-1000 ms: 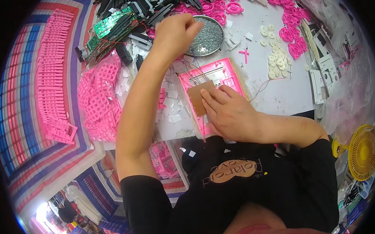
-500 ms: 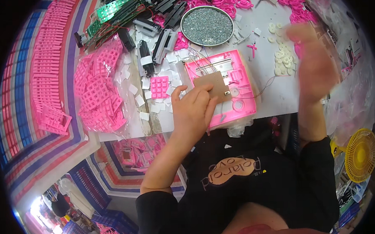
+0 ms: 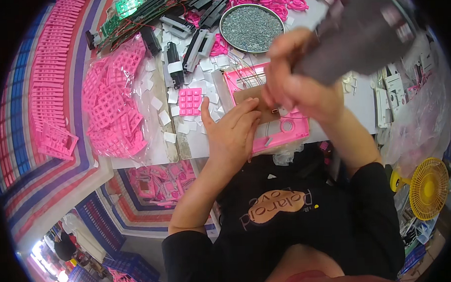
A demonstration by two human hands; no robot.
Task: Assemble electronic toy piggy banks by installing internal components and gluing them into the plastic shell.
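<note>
A pink plastic housing (image 3: 291, 134) lies on the table in front of me, with wires running from its upper part. On it sits a brown circuit board (image 3: 270, 115). My left hand (image 3: 229, 130) lies over the board's left part, fingers stretched out and touching it. Closed around a dark grey cordless drill (image 3: 361, 39), my right hand (image 3: 308, 93) is above the board's right side. The drill is blurred, and its tip is hidden behind the hand. Left of the housing lies a small pink keypad (image 3: 190, 102).
A round tin of small screws (image 3: 252, 27) stands behind the housing. Black and grey parts (image 3: 197, 52) and white paper squares lie to its left. Farther left is a clear bag of pink keypads (image 3: 116, 102). A yellow fan (image 3: 429, 188) stands at right.
My right hand has come in from the right toward the board, and now has the drill in it. My left hand stays on the board, its fingers straighter. The view has shifted slightly.
</note>
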